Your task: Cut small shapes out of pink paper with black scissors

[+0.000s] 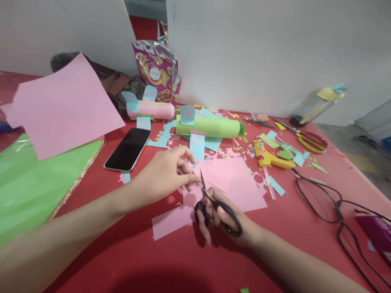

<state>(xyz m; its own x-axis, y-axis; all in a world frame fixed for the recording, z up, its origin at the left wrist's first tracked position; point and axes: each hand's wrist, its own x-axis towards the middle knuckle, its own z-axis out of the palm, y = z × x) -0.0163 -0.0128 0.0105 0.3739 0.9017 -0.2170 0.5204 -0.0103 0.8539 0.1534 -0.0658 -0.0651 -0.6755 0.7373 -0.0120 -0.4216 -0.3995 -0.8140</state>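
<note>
My right hand (pixel 226 221) grips black-handled scissors (pixel 214 203), blades pointing up and away. My left hand (pixel 166 173) hovers just left of the blades, its fingertips pinched on a small pink paper piece (pixel 193 184) at the blade tips. Under both hands lie cut pink paper sheets (pixel 235 179) on the red table (pixel 146 252). Behind them lie a green paper-wrapped bottle (pixel 210 127) with blue wings and a pink paper-wrapped bottle (pixel 152 110).
A black phone (pixel 128 149) lies left of centre. Large pink (pixel 64 108) and green (pixel 33 179) sheets sit at the left. A yellow glue gun (pixel 271 158) with black cable (pixel 330 203), red-yellow scissors (pixel 308 138), a snack bag (pixel 157 73) and a plastic bottle (pixel 317 103) lie right and back.
</note>
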